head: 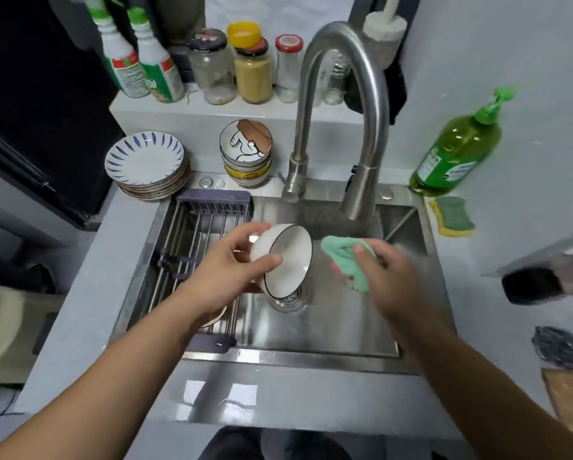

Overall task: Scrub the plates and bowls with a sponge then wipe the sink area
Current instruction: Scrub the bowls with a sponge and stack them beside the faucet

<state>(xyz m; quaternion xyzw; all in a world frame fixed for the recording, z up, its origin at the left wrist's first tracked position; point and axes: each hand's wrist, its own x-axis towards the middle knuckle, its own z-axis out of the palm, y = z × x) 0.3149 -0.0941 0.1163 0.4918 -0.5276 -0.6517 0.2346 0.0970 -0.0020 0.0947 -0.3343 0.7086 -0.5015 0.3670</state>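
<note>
Over the sink (pixel 325 330), left hand (pixel 227 272) grips a tilted white bowl (pixel 283 258) by its rim; right hand (pixel 383 275) clutches a bunched green cloth (pixel 344 257) just beside it.

head-worn view, steep down, sink (pixel 411 360) close

Your left forearm (pixel 112 376) comes in bare from the lower left with the wrist nearly straight. Your left hand (pixel 225 263) grips the bowl (pixel 290 257) — thumb laid along its near side, fingers curled round the far side. Your right forearm (pixel 471 370) reaches in bare from the lower right. Your right hand (pixel 389 272), its back turned up, is bunched round the cloth (pixel 343 257) — thumb pressed on top, fingers tucked out of sight beneath. The two hands are near each other and apart.
</note>
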